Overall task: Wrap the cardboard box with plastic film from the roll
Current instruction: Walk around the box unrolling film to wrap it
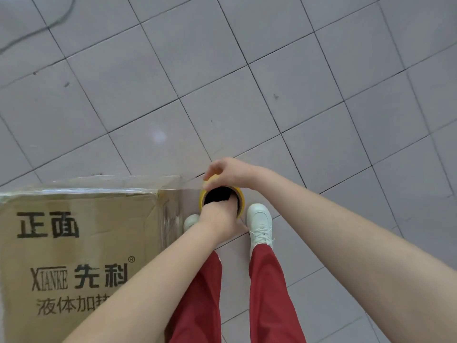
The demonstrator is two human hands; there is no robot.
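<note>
A large cardboard box (81, 243) with black printed characters fills the lower left; clear film lies over its top edges and right side. Just right of its far corner stands the film roll (241, 195), seen end-on as a yellow core rim with a dark hollow. My left hand (217, 214) reaches into the core from the near side, fingers hooked inside. My right hand (227, 173) grips the roll's far rim from above. A stretch of film (188, 191) runs from the roll to the box corner.
Grey tiled floor (247, 82) spreads all around. My white shoes (259, 224) and red trousers stand right of the box, below the roll. A dark cable (49, 23) crosses the floor at the top left.
</note>
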